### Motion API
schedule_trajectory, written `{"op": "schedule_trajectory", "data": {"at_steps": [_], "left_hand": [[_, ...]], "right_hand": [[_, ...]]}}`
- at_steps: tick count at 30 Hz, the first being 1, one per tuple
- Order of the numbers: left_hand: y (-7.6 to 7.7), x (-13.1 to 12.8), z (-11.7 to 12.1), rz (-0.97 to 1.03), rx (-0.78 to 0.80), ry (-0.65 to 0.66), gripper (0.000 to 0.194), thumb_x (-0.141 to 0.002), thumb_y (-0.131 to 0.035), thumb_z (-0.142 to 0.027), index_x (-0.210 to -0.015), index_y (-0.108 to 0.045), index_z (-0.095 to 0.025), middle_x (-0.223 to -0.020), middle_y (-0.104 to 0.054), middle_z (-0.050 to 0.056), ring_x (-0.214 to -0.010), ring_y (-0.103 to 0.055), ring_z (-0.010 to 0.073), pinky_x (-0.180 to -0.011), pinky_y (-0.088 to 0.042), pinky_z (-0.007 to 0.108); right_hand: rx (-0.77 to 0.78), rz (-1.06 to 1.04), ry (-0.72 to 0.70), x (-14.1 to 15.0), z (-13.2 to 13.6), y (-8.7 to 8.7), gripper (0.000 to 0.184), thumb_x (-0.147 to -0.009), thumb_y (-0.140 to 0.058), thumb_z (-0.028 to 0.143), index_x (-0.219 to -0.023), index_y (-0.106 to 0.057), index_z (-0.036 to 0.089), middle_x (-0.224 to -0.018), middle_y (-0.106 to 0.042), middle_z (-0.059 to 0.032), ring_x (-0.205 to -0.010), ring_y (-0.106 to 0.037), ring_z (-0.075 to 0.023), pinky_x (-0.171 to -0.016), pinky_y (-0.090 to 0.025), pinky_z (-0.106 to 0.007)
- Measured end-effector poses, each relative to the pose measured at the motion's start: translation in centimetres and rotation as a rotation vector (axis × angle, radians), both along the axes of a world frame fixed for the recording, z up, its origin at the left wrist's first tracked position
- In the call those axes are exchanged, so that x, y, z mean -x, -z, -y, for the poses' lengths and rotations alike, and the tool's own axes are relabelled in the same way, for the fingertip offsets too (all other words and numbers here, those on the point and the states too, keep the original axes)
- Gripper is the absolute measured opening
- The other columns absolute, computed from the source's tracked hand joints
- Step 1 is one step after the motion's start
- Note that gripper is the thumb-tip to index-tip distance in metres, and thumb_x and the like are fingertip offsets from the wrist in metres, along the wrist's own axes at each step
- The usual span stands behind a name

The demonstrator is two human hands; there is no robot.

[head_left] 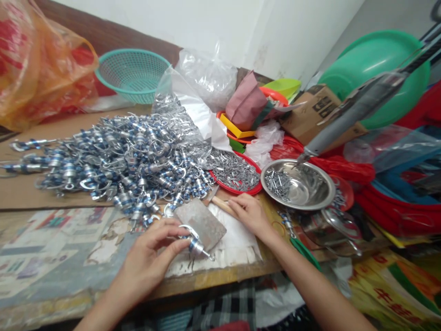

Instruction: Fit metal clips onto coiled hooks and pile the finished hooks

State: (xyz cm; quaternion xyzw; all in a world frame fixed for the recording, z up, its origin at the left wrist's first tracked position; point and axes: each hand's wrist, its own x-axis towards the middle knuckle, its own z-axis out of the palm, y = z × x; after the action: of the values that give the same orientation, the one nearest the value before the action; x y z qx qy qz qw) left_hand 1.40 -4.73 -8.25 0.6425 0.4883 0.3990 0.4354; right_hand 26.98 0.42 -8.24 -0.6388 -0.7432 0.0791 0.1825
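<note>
My left hand (156,250) pinches a silver metal fitting (196,246) with blue bands, a curved clip and a thin pin end, over the near edge of a flat metal plate (203,224). My right hand (250,212) is closed around the wooden handle of a hammer (223,205), just right of the plate. Its grey head end is small and partly unclear. A large heap of similar blue-banded fittings (131,156) lies behind and to the left of my left hand.
Small metal pins fill a red tray (257,188) and part of a steel bowl (324,184). Behind are a turquoise basket (134,94), clear plastic bags (206,76) and a cardboard box (310,112). A grey tool (354,112) hangs down over the bowl. The wooden table edge (206,279) runs in front.
</note>
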Motion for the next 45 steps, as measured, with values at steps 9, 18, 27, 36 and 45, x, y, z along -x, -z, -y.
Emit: {"op": "schedule_trajectory", "data": {"at_steps": [9, 18, 27, 36, 45], "left_hand": [[-0.8, -0.7, 0.2, -0.073, -0.212, 0.017, 0.012, -0.075, -0.061, -0.021, -0.074, -0.072, -0.024, -0.074, -0.064, 0.001, -0.072, -0.061, 0.0141, -0.067, -0.046, 0.024], [-0.9, -1.0, 0.4, -0.008, -0.138, -0.049, 0.009, -0.068, -0.068, -0.021, -0.073, -0.075, -0.024, -0.071, -0.071, 0.002, -0.068, -0.065, 0.0169, -0.061, -0.049, 0.025], [-1.1, -1.4, 0.6, 0.031, -0.039, -0.171, 0.027, -0.059, -0.074, -0.026, -0.086, -0.074, -0.022, -0.063, -0.068, 0.0, -0.06, -0.062, 0.0171, -0.063, -0.05, 0.028], [-1.4, -1.2, 0.6, 0.037, -0.106, -0.078, 0.017, -0.064, -0.07, -0.023, -0.081, -0.076, -0.026, -0.066, -0.07, 0.001, -0.063, -0.063, 0.0169, -0.06, -0.048, 0.025], [-1.9, -1.2, 0.6, 0.224, 0.14, -0.104, 0.005, -0.062, -0.071, -0.023, -0.062, -0.075, -0.026, -0.066, -0.072, 0.001, -0.065, -0.064, 0.0183, -0.064, -0.049, 0.027]], "right_hand": [[0.141, 0.264, 0.198, -1.0, -8.4, -1.4, 0.021, -0.081, -0.061, 0.026, -0.097, -0.064, 0.012, -0.098, -0.065, -0.0109, -0.094, -0.061, -0.0227, -0.083, -0.047, -0.039], [-0.039, 0.154, 0.189, -2.8, -6.6, -1.9, 0.022, -0.082, -0.052, 0.019, -0.092, -0.072, 0.021, -0.098, -0.069, -0.0075, -0.096, -0.061, -0.0219, -0.086, -0.044, -0.031], [-0.145, -0.291, -0.034, 3.5, 0.5, -3.6, 0.012, -0.078, -0.059, 0.017, -0.079, -0.071, 0.018, -0.082, -0.071, -0.0029, -0.075, -0.066, -0.0128, -0.07, -0.052, -0.022], [0.087, -0.95, -0.221, 8.0, 5.8, -3.1, 0.018, -0.068, -0.065, 0.012, -0.084, -0.058, 0.017, -0.072, -0.068, -0.0004, -0.066, -0.067, -0.0126, -0.06, -0.055, -0.021], [-0.202, -0.774, -0.346, 7.2, 7.1, -1.9, 0.027, -0.073, -0.068, 0.019, -0.098, -0.057, 0.019, -0.088, -0.069, -0.0057, -0.081, -0.067, -0.0162, -0.072, -0.055, -0.027]]}}
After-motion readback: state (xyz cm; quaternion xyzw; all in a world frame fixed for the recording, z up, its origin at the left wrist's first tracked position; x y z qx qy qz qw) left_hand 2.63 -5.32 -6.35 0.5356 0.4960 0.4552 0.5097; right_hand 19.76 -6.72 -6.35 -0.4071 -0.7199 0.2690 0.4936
